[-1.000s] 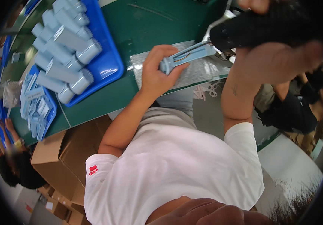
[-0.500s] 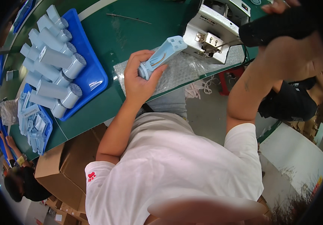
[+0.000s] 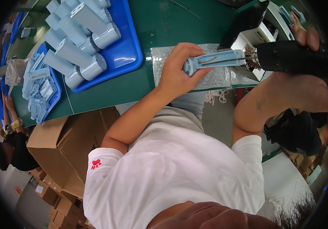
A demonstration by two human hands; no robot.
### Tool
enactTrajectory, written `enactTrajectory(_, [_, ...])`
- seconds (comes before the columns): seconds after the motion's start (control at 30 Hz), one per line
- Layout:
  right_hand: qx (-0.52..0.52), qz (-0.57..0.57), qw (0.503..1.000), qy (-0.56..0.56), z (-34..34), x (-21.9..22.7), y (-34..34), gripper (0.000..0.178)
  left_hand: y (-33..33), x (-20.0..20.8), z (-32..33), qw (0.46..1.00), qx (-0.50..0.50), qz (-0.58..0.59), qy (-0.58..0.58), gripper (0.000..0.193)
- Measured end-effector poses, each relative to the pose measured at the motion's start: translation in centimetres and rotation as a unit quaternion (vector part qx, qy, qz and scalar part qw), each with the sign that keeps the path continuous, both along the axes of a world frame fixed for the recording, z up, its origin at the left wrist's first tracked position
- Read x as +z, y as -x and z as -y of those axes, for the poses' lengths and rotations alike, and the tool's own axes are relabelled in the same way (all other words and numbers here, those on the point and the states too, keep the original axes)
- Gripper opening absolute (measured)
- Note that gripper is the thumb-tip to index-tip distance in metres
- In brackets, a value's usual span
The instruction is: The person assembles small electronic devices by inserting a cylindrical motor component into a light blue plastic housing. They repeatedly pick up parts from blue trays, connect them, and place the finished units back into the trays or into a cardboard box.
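My left hand (image 3: 179,70) grips a light blue plastic handle housing (image 3: 230,53) by its round end, thumb below and fingers above. The housing lies level with its hollow side showing, and a thin brown wire runs inside it. My right hand (image 3: 305,36) is closed on a black electric screwdriver (image 3: 284,56) held sideways at the right. Its long bit (image 3: 228,60) reaches left into the hollow of the housing. Whether a screw sits at the bit's tip cannot be made out. Part of the right hand is lost in the dark rim.
Blue tray (image 3: 135,57) with several light blue fan bodies stands at the left. A smaller blue tray (image 3: 57,97) holds loose plastic pieces. Behind the screwdriver is a white-and-black screw feeder (image 3: 261,34). Bubble wrap (image 3: 160,57) covers the table edge. A cardboard box (image 3: 45,135) stands below.
The housing has moved right and turned from tilted to level in my left hand. The screwdriver has come down and its bit now reaches into the housing. The whole view has shifted.
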State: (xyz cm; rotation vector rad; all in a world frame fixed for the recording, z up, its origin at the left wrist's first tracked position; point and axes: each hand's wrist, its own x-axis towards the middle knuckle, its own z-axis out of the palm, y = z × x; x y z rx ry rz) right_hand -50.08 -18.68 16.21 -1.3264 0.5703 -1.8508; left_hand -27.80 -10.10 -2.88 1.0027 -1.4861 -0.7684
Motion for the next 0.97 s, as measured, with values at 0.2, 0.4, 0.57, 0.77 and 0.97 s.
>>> enactTrajectory(0.2, [-0.044,-0.007,0.999,0.006,0.0,-1.1,-0.4,0.078,0.0,0.0,0.0,1.000,0.006,0.007,0.005,0.039])
enactTrajectory(0.4, [-0.079,-0.013,0.997,0.014,-0.6,-1.7,-0.4,0.078,0.0,0.0,0.0,1.000,0.007,0.005,0.000,0.039])
enactTrajectory(0.57, [-0.105,-0.014,0.994,0.029,-1.6,-2.4,0.1,0.079,-0.2,-0.2,-0.1,1.000,0.014,0.000,0.004,0.039])
enactTrajectory(0.77, [-0.162,-0.045,0.985,0.034,-2.7,-2.9,-0.8,0.079,0.0,-0.2,0.0,1.000,0.005,-0.015,0.005,0.038])
enactTrajectory(0.97, [0.081,0.124,0.989,0.015,-3.0,0.0,-2.4,0.057,0.4,0.9,-0.1,1.000,0.000,0.011,0.010,0.036])
